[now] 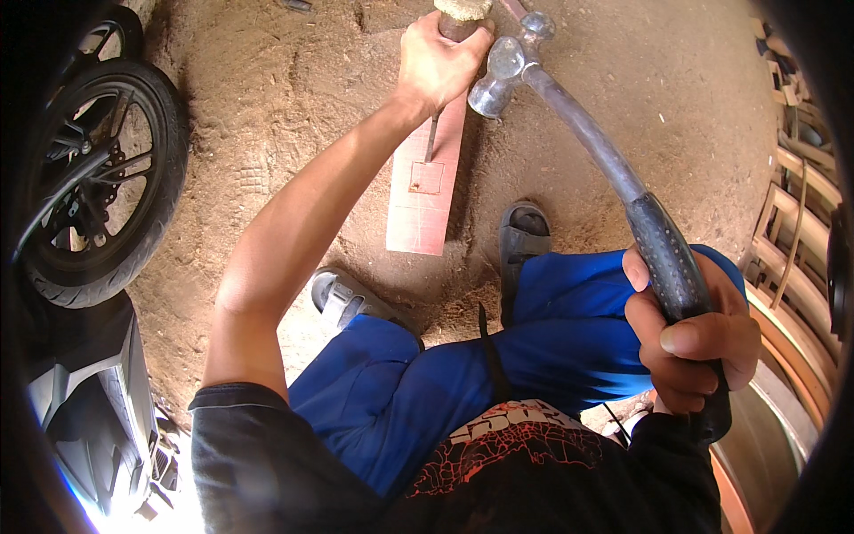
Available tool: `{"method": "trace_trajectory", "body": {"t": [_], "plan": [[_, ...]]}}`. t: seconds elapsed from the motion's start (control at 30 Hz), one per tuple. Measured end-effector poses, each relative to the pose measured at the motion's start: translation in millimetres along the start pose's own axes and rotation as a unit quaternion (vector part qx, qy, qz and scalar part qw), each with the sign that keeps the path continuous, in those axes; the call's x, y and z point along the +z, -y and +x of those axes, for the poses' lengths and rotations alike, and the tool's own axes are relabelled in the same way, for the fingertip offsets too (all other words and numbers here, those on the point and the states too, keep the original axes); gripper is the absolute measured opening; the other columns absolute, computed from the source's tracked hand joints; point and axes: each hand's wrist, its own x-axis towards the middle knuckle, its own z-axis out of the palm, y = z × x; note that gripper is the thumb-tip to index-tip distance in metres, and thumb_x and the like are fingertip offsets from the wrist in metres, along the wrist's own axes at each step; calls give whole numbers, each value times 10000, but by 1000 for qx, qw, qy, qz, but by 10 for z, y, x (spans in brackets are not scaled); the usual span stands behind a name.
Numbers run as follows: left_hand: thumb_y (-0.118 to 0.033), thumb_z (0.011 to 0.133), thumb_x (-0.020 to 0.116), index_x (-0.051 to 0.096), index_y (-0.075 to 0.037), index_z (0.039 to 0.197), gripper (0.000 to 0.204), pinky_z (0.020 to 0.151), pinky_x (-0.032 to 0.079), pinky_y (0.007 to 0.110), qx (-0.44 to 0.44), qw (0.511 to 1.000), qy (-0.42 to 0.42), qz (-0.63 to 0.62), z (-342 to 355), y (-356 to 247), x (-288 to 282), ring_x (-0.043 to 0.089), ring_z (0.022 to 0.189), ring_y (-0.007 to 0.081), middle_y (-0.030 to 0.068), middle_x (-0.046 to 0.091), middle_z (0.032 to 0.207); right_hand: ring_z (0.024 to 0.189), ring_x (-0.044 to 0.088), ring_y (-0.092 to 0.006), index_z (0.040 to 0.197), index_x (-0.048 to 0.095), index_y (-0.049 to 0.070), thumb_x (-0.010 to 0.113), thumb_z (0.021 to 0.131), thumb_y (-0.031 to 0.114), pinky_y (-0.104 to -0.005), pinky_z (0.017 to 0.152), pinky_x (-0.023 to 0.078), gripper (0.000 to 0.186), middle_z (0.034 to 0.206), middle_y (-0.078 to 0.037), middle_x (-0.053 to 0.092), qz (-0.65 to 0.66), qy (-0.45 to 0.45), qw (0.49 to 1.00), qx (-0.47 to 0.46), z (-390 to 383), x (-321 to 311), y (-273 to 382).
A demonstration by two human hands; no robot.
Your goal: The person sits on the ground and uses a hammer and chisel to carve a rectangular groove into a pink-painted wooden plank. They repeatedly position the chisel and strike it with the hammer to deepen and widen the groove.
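My left hand is closed round the handle of a chisel, whose worn, pale top shows above the fist. The chisel stands nearly upright, its tip at the far edge of a rectangle marked on a reddish wooden board. That board lies lengthwise in front of me; my hand hides part of its far end. In my right hand is a ball-peen hammer, gripped by its black rubber-covered handle. Its metal head is raised just right of the chisel handle, apart from it as far as I can tell.
Bare, dusty ground surrounds the board. My sandalled feet are near its close end. To the left stands a motorcycle with a black wheel. Curved and straight wooden pieces are stacked along the right.
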Motion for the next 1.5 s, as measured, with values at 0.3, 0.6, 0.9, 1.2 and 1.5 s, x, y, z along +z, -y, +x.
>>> {"method": "trace_trajectory", "body": {"t": [0.3,0.6,0.9,1.2,1.5], "plan": [[-175,877,667,678,5,938,191,698,524,343,-2,999,-22,43,42,4,46,664,753,177,114,712,820,359,393,-118,1192,427,-19,591,776,-41,-273,330,339,447,621,-95,465,-22,-70,997,-9,-25,93,-11],[-242,844,643,692,7,913,263,759,545,395,-53,994,-22,93,224,130,107,713,824,284,194,714,839,339,355,-94,1202,430,-22,570,778,-37,-258,302,307,447,613,-87,454,-10,-69,997,-22,-21,99,-50],[-242,829,650,686,10,957,285,797,543,399,-50,997,-4,53,176,139,120,716,867,306,216,717,871,343,370,-88,1193,405,-20,551,802,-42,-254,295,327,418,610,-75,455,-2,-41,999,-28,-18,67,-88],[-209,834,641,674,20,963,265,785,540,403,-32,998,-25,48,120,47,139,709,842,290,202,718,865,357,376,-81,1218,389,-24,564,824,-3,-248,297,310,432,623,-71,454,-34,-30,998,-41,-40,52,-93],[-204,809,653,666,51,957,295,788,542,404,-57,994,-33,82,252,170,53,710,839,295,221,714,862,358,379,-83,1219,382,-30,551,824,-22,-252,298,308,430,634,-81,457,-5,-37,998,-50,-30,23,-120]]}}
